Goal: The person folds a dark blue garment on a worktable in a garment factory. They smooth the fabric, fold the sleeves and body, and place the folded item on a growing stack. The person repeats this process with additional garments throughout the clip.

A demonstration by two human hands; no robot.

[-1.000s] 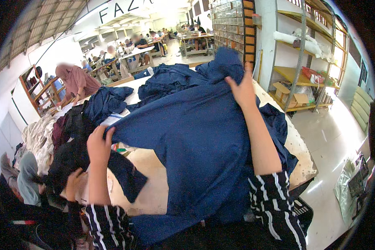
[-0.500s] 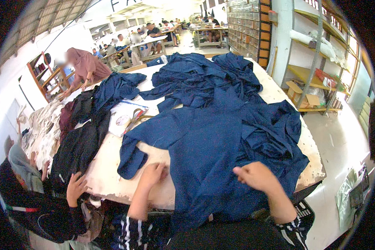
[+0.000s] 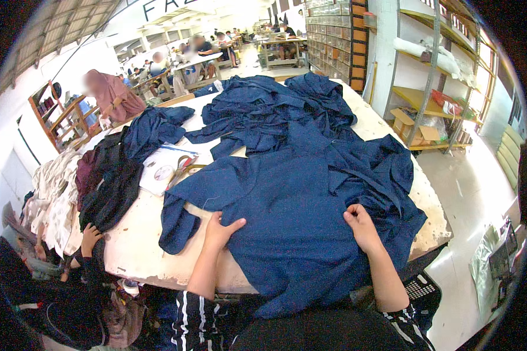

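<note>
A navy blue long-sleeved garment [image 3: 287,216] lies spread over the near part of the table, its lower end hanging past the front edge. One sleeve [image 3: 178,225] bends down at the left. My left hand [image 3: 219,233] rests at the garment's left edge, open, its thumb stretched over the cloth apart from the fingers. Toward the right side, my right hand [image 3: 364,231] is closed, thumb and fingertips pinching the navy cloth. Bunched fabric [image 3: 380,175] lies just beyond it.
More navy garments [image 3: 275,105] are heaped at the table's [image 3: 152,245] far side. Scissors [image 3: 184,167] and a tape roll [image 3: 164,172] lie on white papers. Black clothes [image 3: 108,193] lie at left, touched by a co-worker's hand [image 3: 91,238]. Metal shelves [image 3: 421,99] stand at right.
My left hand has turned and its thumb now spreads over the garment's edge. My right hand has moved up onto the cloth and pinches it. The co-worker's near hand has shifted onto the black clothes.
</note>
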